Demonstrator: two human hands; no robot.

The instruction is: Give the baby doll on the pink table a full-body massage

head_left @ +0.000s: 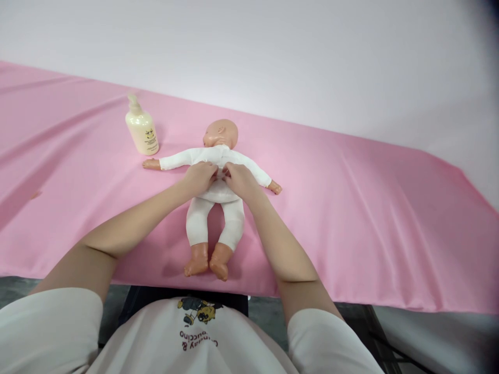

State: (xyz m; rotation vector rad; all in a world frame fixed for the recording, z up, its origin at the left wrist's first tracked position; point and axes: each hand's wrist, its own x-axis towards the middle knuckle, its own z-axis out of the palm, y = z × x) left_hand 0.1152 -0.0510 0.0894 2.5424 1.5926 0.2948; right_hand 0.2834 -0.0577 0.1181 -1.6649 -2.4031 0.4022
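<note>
A baby doll [216, 196] with a white cloth body lies stretched out on the pink-covered table, its bald head at the far side and its face turned left. Its arms are spread wide, and its bare feet point towards me. My left hand [201, 176] rests on the left of the doll's torso, fingers curled in a pinch at the cloth. Opposite it, my right hand [238, 179] pinches at the cloth in the same way. A small gap separates the two sets of fingertips, which partly hide the torso.
A cream pump bottle [141, 130] stands upright beyond the doll's outstretched arm on the left. Pink cloth [331, 218] with folds covers the table, whose near edge runs just in front of my body. Behind the table rises a white wall [273, 57].
</note>
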